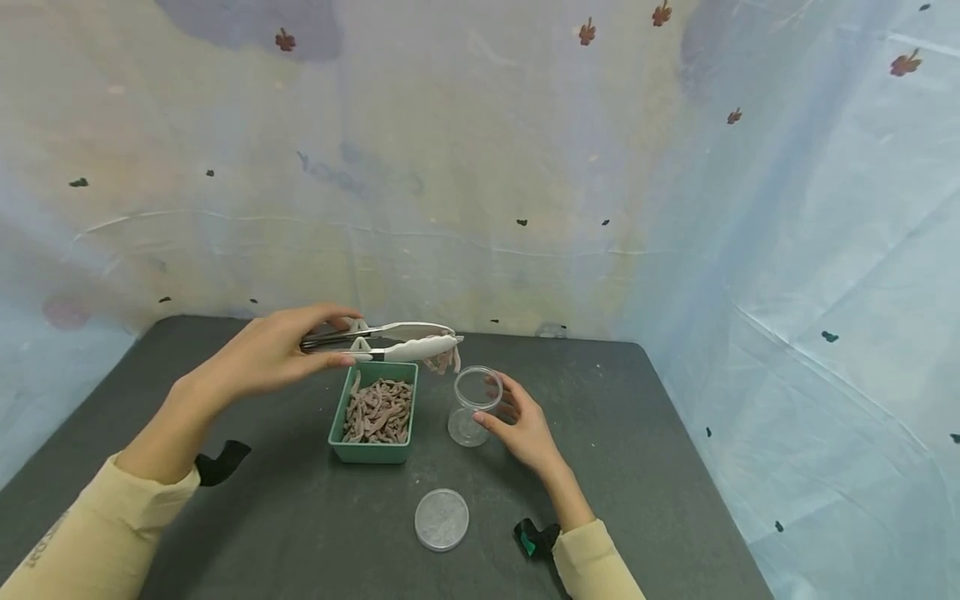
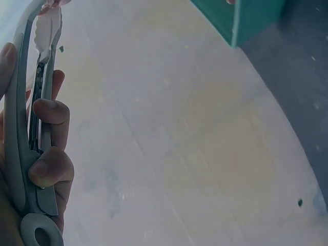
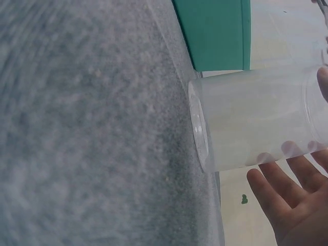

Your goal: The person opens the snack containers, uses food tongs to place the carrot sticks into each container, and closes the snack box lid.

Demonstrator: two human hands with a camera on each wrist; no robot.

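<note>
My left hand (image 1: 277, 346) grips a pair of tongs (image 1: 414, 347) with pale scalloped ends. Some pinkish-brown strips (image 1: 444, 362) hang pinched in their tips, to the right of a green rectangular container (image 1: 370, 452). Inside that container lie many brownish, meat-like strips (image 1: 378, 412). A clear cylindrical jar (image 1: 467, 427) stands upright and uncovered on the table, right of the container. Round its upper part curl the thumb and fingers of my right hand (image 1: 525, 429); in the right wrist view, several fingertips touch the wall of the jar (image 3: 256, 120).
A round, clear lid (image 1: 442, 520) lies flat on the dark grey table (image 1: 300, 533), in front of the jar. Behind and to the right hangs a pale patterned sheet (image 1: 480, 167). Black straps (image 1: 223, 462) are at both wrists.
</note>
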